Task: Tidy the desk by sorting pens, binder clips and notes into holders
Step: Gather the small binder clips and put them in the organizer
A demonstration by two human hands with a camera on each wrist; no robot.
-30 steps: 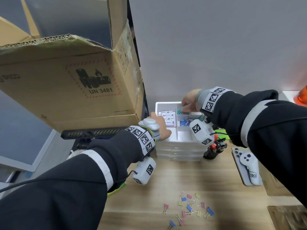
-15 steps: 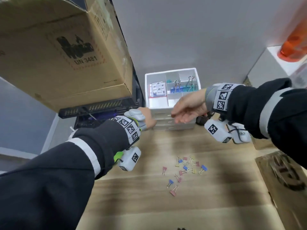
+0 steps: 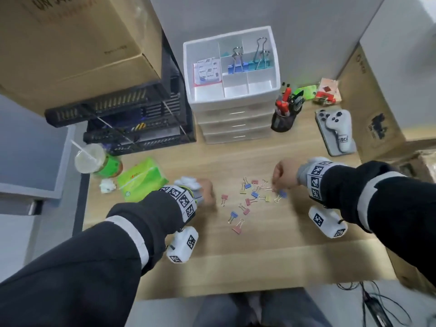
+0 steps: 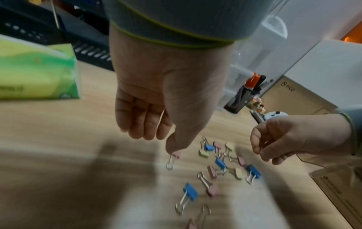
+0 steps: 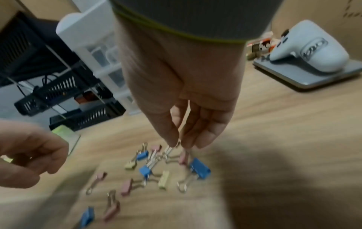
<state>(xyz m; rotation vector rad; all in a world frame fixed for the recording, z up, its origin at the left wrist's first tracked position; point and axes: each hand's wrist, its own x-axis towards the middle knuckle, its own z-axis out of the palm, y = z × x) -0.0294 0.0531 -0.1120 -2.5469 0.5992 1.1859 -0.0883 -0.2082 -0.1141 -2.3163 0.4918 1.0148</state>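
Note:
Several small binder clips (image 3: pixel 254 194), pink, blue and yellow, lie scattered on the wooden desk (image 3: pixel 259 256). My right hand (image 3: pixel 274 185) is at the pile's right edge. In the right wrist view its thumb and fingers (image 5: pixel 172 139) pinch the silver wire handle of one clip (image 5: pixel 169 150). My left hand (image 3: pixel 208 197) hovers left of the pile with fingers curled; its thumb (image 4: pixel 174 145) points down at a pink clip (image 4: pixel 173 159). The white drawer organizer (image 3: pixel 232 90) holds notes (image 3: pixel 207 70) and two large clips (image 3: pixel 236 66). A black pen cup (image 3: pixel 283 119) stands beside it.
A green tissue pack (image 3: pixel 141 180) and a drink cup (image 3: pixel 90 159) sit at the left. A black rack (image 3: pixel 132 119) and a cardboard box (image 3: pixel 70 43) stand behind them. A white controller (image 3: pixel 337 131) lies at the right, near more cardboard (image 3: pixel 368 119).
Both hands have come down from the organizer to the desk beside the clip pile. My right hand now pinches a clip's handle. The head view has tilted down.

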